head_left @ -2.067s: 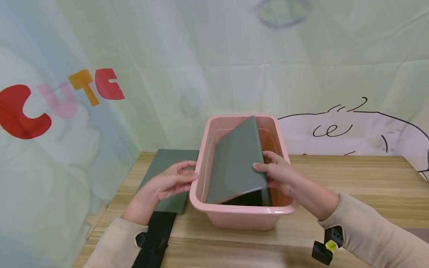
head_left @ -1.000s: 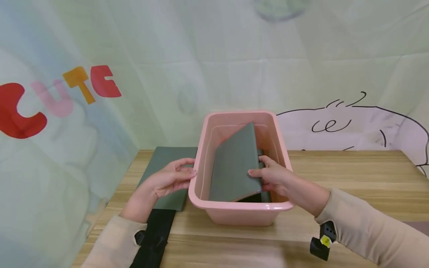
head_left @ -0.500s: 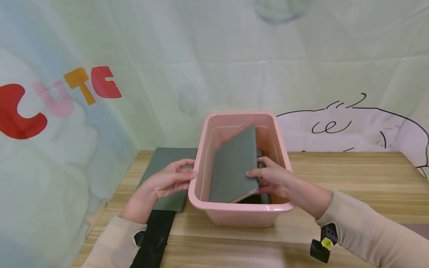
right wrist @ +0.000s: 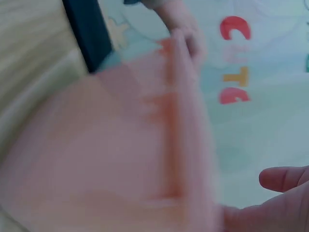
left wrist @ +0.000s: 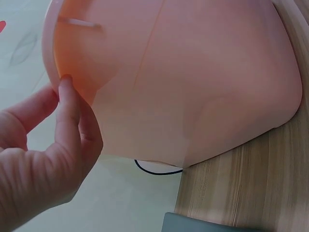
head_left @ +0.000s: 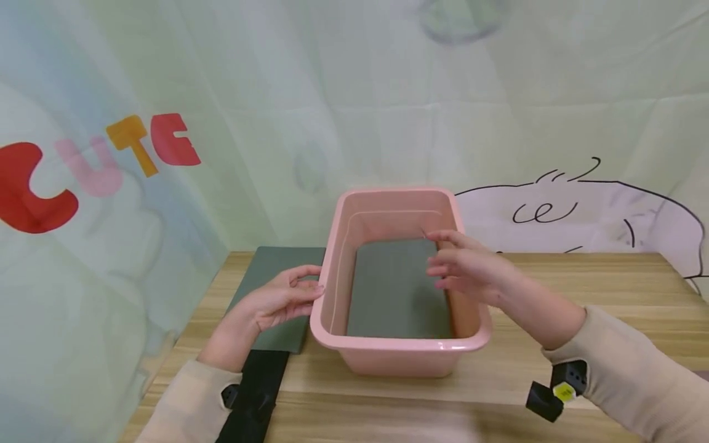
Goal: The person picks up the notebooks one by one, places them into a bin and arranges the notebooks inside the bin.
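Observation:
A pink plastic basin stands on the wooden table, also seen large in the left wrist view. Inside it a grey-green notebook lies flat on the bottom. My left hand pinches the basin's left rim between thumb and fingers, which the left wrist view shows close up. Above the right side of the basin hovers my right hand, its fingers extended and holding nothing. The right wrist view is blurred, with part of the right hand beside the rim.
Left of the basin a second grey-green notebook lies on the table, partly behind the left hand. A flat black item lies in front of it. A printed cloth backdrop rises behind and to the left.
My right hand has let go of the notebook, which has gone from tilted to flat inside the basin. The hand has risen and moved slightly right. The left hand stays on the rim.

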`<action>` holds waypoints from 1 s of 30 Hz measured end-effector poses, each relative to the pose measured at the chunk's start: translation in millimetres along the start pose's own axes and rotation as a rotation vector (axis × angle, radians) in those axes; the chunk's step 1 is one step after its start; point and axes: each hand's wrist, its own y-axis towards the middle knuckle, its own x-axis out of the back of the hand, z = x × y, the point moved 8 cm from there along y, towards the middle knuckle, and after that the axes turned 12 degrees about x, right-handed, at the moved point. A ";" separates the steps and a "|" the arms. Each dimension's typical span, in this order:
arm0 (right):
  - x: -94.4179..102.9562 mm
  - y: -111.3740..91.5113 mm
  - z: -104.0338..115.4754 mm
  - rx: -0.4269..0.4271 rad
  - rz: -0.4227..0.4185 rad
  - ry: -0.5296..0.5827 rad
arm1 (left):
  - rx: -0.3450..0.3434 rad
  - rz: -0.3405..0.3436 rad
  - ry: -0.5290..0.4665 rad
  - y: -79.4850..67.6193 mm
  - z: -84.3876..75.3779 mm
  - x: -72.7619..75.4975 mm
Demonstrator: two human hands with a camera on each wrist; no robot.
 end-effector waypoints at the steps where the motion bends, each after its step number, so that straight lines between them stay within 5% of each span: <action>1: 3.0 0.4 4.3 0.012 0.005 0.012 | 0.002 -0.003 -0.001 0.1 0.3 0.1; 9: 41.0 -0.1 24.7 0.063 0.011 0.042 | -0.012 0.011 -0.007 1.6 0.6 -0.5; 30: 137.2 -19.0 30.1 0.108 -0.066 0.188 | -0.010 0.002 0.003 5.2 -3.3 -2.2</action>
